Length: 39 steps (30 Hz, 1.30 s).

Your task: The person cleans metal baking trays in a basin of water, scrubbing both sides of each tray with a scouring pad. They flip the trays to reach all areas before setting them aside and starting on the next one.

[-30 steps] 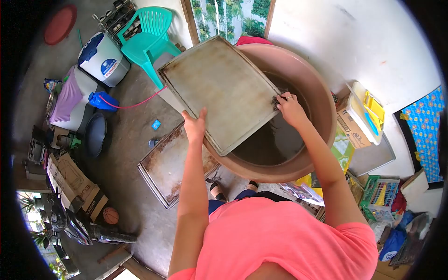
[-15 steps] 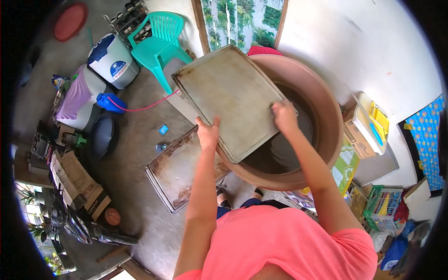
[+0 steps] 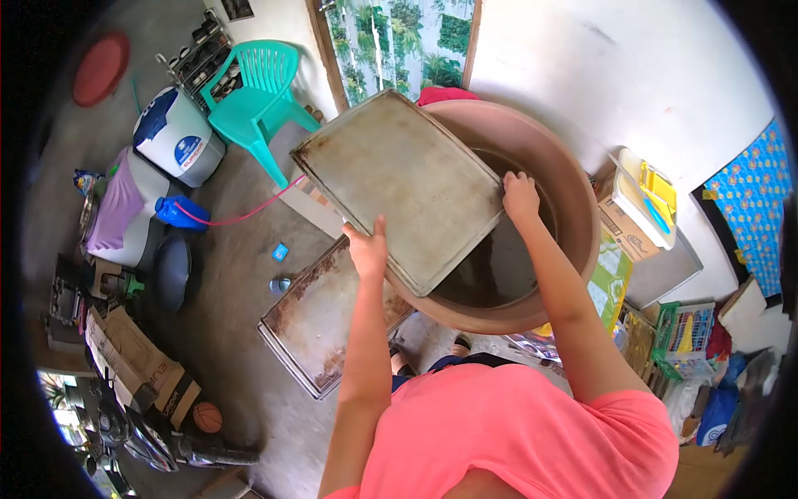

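A large rectangular baking tray (image 3: pixel 397 195), its flat face dull and browned along the edges, rests tilted over the rim of a big brown tub (image 3: pixel 573 241). My left hand (image 3: pixel 368 249) grips the tray's near left edge, thumb on the face. At the right edge of the tray is my right hand (image 3: pixel 521 198), its fingers curled against the rim; a small dark bit shows by the fingertips, too hidden to name. Dark water (image 3: pixel 490 270) lies inside the tub. Below on the floor is a stack of rust-stained trays (image 3: pixel 320 320).
A green plastic chair (image 3: pixel 258 108) stands beyond the tray, near a white washing machine (image 3: pixel 179 137). A pink hose (image 3: pixel 249 218) runs from a blue jug (image 3: pixel 180 214). To the right are a white container (image 3: pixel 636 208) on a cardboard box and a green crate (image 3: pixel 669 333).
My right hand has slid from the tray's face outward to its right edge. My left hand keeps its hold. The view has shifted slightly.
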Each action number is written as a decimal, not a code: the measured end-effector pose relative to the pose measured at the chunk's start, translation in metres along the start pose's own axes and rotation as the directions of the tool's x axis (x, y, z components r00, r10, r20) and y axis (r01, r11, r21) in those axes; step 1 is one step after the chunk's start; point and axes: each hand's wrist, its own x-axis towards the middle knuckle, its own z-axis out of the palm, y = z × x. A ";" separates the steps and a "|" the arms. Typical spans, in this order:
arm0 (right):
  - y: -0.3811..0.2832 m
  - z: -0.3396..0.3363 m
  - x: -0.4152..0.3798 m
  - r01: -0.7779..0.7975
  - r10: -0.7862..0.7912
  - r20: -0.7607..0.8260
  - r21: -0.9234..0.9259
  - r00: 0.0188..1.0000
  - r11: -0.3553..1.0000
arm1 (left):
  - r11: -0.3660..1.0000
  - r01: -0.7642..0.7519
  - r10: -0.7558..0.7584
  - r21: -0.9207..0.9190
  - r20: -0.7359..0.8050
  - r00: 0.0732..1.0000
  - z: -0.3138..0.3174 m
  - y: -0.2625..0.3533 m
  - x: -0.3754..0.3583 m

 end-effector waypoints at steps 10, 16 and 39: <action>-0.055 0.021 0.036 -0.186 0.190 0.151 -0.042 0.970 0.982 | 0.997 -0.004 0.011 -0.080 0.092 0.996 -0.006 0.000 0.002; -0.064 0.014 0.013 -0.124 0.073 0.174 0.305 0.982 0.944 | 0.987 0.108 -0.125 0.120 0.140 0.982 -0.009 0.008 -0.001; 0.025 0.118 0.058 -0.239 0.211 0.113 0.394 0.971 0.888 | 0.843 0.019 -0.002 -0.538 0.032 0.999 -0.020 0.004 0.080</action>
